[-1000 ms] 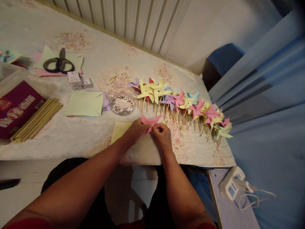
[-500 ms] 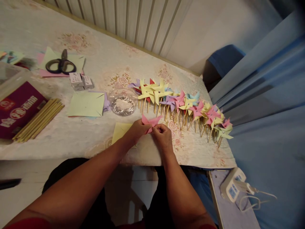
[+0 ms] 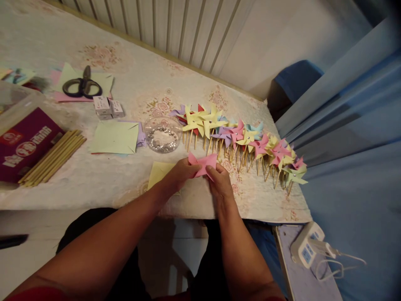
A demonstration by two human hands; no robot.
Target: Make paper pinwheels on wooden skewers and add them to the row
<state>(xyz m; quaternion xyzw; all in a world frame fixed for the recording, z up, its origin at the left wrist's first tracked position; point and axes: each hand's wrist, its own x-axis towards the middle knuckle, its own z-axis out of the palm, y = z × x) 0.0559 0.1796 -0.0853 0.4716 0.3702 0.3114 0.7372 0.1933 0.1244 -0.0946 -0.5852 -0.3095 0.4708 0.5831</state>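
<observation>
A pink paper piece (image 3: 203,162), partly folded, is held between both hands near the table's front edge. My left hand (image 3: 184,170) grips its left side, thumb on top. On its right side, my right hand (image 3: 220,177) pinches the paper with the thumb pressed over it. Under and beside my left forearm lies a yellow paper sheet (image 3: 159,171). Just beyond the hands sits a clear round dish (image 3: 162,144) of small shiny pieces. A row of finished paper pinwheels (image 3: 247,137) on sticks lies to the right.
Green sheets (image 3: 115,138), small boxes (image 3: 108,107) and black-handled scissors (image 3: 83,87) on paper lie to the left. A purple-labelled box (image 3: 26,142) holds wooden sticks (image 3: 53,158) at far left. A power strip (image 3: 307,244) sits at lower right.
My right hand has shifted slightly right and its thumb now presses on the pink paper's front. The paper is spread wider and faces the camera more.
</observation>
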